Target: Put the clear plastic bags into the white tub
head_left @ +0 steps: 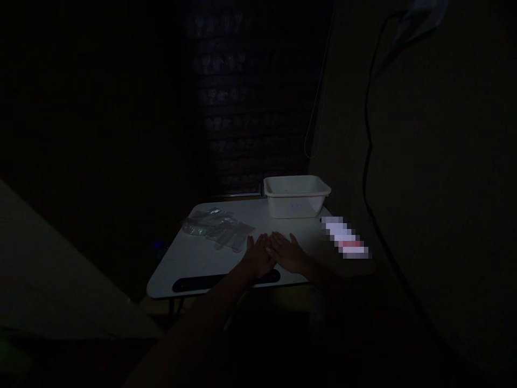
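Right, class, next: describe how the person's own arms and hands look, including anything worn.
The left hand and right hand are ungloved. The left forearm looks sleeveless; around the right forearm, it's too dark to tell.

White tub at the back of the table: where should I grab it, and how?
Probably by the rim at both short ends of the tub, left hand from the left, right hand from the right, hooked underneath. The tub stands upright, and its rim flares out while the body below narrows downward, which suggests an edge to hold.
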Demonstrator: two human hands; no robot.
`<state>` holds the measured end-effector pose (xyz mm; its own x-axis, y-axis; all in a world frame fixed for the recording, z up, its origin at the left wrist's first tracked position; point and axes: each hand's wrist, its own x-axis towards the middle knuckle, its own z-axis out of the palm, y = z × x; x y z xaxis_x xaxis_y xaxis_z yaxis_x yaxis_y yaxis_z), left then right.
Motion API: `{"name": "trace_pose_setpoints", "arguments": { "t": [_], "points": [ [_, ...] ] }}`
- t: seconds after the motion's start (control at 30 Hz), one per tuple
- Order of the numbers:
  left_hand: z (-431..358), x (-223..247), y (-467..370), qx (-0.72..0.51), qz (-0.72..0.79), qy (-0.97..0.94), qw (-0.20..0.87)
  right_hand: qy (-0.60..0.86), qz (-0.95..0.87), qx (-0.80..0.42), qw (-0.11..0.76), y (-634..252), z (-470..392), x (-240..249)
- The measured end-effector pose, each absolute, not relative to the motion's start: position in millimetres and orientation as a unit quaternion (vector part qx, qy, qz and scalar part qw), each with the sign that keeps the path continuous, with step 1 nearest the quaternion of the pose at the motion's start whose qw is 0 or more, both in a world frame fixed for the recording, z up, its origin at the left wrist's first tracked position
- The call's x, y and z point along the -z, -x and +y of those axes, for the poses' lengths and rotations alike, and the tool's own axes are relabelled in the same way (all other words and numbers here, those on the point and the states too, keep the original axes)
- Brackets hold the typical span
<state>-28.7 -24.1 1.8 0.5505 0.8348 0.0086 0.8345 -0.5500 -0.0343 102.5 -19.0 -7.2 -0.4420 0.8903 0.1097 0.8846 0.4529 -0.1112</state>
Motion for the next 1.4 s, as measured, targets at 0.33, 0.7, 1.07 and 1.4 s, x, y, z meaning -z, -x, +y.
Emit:
{"name": "trace_pose_setpoints", "arguments": {
  "t": [0.33,0.7,1.07,1.4],
  "points": [
    [-26.9,-7.6,27.0,-0.014,-0.472,0.881,0.024,0.528,-0.846,-0.044,0.060,-101.9,-18.3,5.8],
    [-25.5,-4.2,26.9,0.030,-0.489,0.871,0.029,0.539,-0.836,-0.006,0.102,-99.7,-16.8,6.8],
    [-27.9,-7.2,22.8,-0.011,-0.473,0.881,0.009,0.538,-0.838,-0.026,0.081,-102.2,-19.2,7.3],
    [-28.5,-12.2,22.9,-0.027,-0.477,0.878,-0.007,0.543,-0.835,-0.047,0.070,-101.2,-17.3,5.8]
  ]
}}
